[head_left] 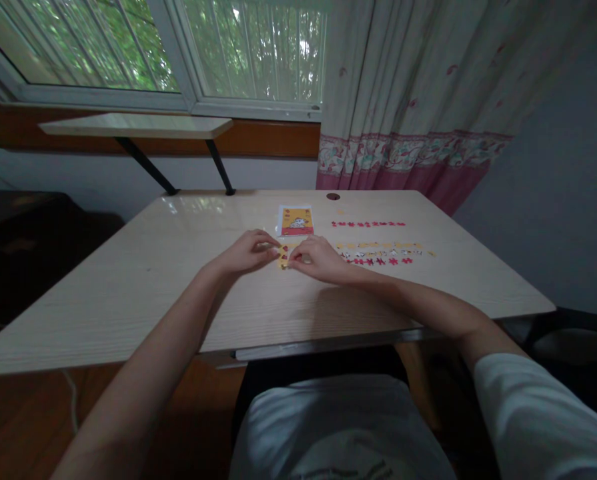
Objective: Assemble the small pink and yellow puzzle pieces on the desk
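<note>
A small joined section of a jigsaw puzzle (283, 253), yellow with red marks, lies on the table between my hands. From its left side my left hand (251, 252) grips the edge, thumb and forefinger close together on it. At the right edge, my right hand (321, 259) pinches a puzzle piece, mostly hidden behind the fingertips. Just behind the section is a picture card (297, 221) in yellow and red with a white animal. Loose puzzle pieces (393, 261) lie in rows to the right, some red, others yellow or white.
The pale wooden table (143, 287) has a cable hole (333, 197) near its back edge. A raised shelf (143, 125) on black supports stands at the back left. A further row of red pieces (368, 224) lies farther back; a curtain (408, 153) hangs behind.
</note>
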A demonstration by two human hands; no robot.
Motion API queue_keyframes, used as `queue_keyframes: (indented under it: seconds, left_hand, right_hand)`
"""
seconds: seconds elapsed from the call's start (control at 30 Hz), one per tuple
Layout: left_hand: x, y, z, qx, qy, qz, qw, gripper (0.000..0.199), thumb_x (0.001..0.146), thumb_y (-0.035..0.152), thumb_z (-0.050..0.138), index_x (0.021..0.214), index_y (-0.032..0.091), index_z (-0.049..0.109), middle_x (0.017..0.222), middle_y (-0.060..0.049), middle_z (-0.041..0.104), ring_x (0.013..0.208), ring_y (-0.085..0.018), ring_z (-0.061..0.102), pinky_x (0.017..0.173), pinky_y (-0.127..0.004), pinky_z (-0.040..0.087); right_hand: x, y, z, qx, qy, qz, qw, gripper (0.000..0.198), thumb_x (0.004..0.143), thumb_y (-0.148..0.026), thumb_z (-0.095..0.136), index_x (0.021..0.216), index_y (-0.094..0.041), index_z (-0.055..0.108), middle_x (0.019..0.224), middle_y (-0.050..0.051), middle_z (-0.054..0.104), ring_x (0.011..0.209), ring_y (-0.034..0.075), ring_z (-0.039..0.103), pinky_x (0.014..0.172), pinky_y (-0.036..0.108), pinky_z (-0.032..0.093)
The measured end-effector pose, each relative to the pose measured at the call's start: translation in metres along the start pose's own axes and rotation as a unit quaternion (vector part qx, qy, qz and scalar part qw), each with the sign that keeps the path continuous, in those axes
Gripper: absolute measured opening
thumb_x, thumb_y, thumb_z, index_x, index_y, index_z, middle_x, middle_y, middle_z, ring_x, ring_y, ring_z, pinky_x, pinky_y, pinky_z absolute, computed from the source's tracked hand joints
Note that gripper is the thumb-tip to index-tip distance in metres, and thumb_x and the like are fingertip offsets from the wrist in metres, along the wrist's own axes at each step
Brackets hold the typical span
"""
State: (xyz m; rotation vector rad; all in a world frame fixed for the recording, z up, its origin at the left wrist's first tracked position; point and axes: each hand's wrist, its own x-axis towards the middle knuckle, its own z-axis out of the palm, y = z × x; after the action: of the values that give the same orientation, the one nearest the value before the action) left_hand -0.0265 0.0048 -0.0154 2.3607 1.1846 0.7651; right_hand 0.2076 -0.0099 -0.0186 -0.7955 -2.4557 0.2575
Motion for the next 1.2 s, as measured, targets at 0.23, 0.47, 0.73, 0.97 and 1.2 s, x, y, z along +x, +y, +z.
queue_keyframes:
  seconds: [0.23,0.47,0.73,0.97,1.2]
  left_hand:
    - [-0.004,-0.018,0.001,0.108,-0.070,0.004,0.992,0.051,0.082,0.057,0.053,0.113,0.021,0.070,0.117,-0.013,0.060,0.110,-0.028,0.055,0.100,-0.045,0.039]
    - [-0.004,-0.022,0.003,0.133,-0.080,0.008,0.988,0.062,0.075,0.066,0.058,0.116,0.020,0.067,0.120,-0.014,0.059,0.111,-0.030,0.054,0.100,-0.046,0.037]
    - [-0.004,-0.017,0.002,0.144,-0.095,0.001,0.985,0.061,0.072,0.058,0.064,0.118,0.018,0.065,0.120,-0.015,0.058,0.113,-0.032,0.052,0.101,-0.046,0.036]
    - [-0.004,-0.011,0.002,0.143,-0.094,-0.003,0.985,0.054,0.074,0.052,0.065,0.117,0.020,0.065,0.120,-0.013,0.058,0.113,-0.029,0.052,0.102,-0.044,0.035]
    - [-0.004,-0.011,0.003,0.138,-0.088,-0.004,0.987,0.053,0.072,0.054,0.065,0.115,0.022,0.065,0.119,-0.011,0.060,0.112,-0.030,0.053,0.101,-0.047,0.035]
  right_hand:
    - [-0.001,-0.001,0.017,-0.003,-0.056,0.030,0.998,0.011,0.084,-0.026,0.063,0.084,-0.020,0.073,0.080,0.001,0.071,0.079,0.015,0.056,0.078,0.028,0.036]
    - [-0.001,-0.004,0.019,-0.032,-0.052,0.065,0.996,0.011,0.083,-0.026,0.063,0.082,-0.020,0.073,0.079,0.002,0.071,0.079,0.016,0.057,0.076,0.028,0.036]
    - [-0.004,-0.009,0.016,-0.075,-0.066,0.045,0.994,0.017,0.087,-0.030,0.060,0.092,-0.020,0.072,0.089,0.004,0.072,0.087,0.020,0.055,0.079,0.032,0.033]
    - [-0.006,-0.012,0.012,-0.102,-0.090,-0.003,0.991,0.022,0.092,-0.030,0.054,0.094,-0.019,0.073,0.095,0.006,0.072,0.092,0.021,0.051,0.082,0.034,0.029]
    - [-0.005,-0.011,0.011,-0.121,-0.103,-0.016,0.987,0.023,0.092,-0.030,0.052,0.094,-0.021,0.073,0.093,0.005,0.071,0.092,0.021,0.050,0.080,0.034,0.029]
